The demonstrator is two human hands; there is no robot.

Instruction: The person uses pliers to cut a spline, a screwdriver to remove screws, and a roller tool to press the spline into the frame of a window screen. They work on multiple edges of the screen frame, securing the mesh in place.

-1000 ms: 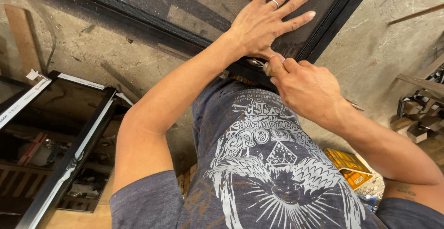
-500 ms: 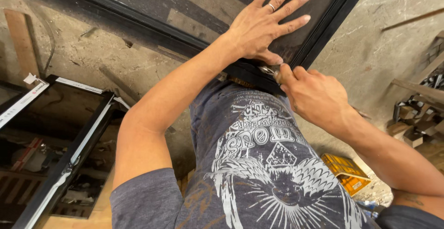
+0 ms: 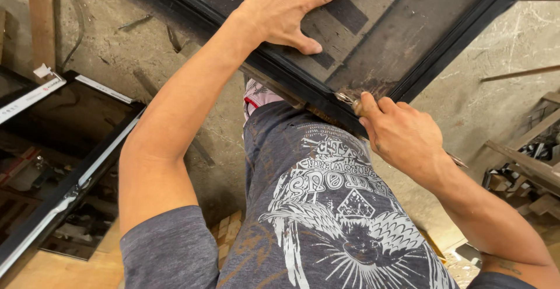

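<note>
A large black-framed panel (image 3: 402, 38) with a dark glass or mesh face leans over my lap. My left hand (image 3: 289, 9) lies flat on its face, fingers spread, pressing it down. My right hand (image 3: 396, 134) grips a thin metal tool (image 3: 345, 98) whose tip is set against the lower edge of the black frame (image 3: 303, 93), near its corner. The tool's other end pokes out behind my wrist. My grey printed shirt fills the bottom of the view.
A second black frame with white taped strips (image 3: 70, 166) lies on the concrete floor (image 3: 105, 44) at left. A wooden plank (image 3: 42, 23) sits at top left. Scrap wood and metal pieces (image 3: 525, 178) are piled at right.
The view has shifted, so the panel and hands now sit higher and nearer. My right hand has slid a little right along the frame's lower edge, still holding the tool.
</note>
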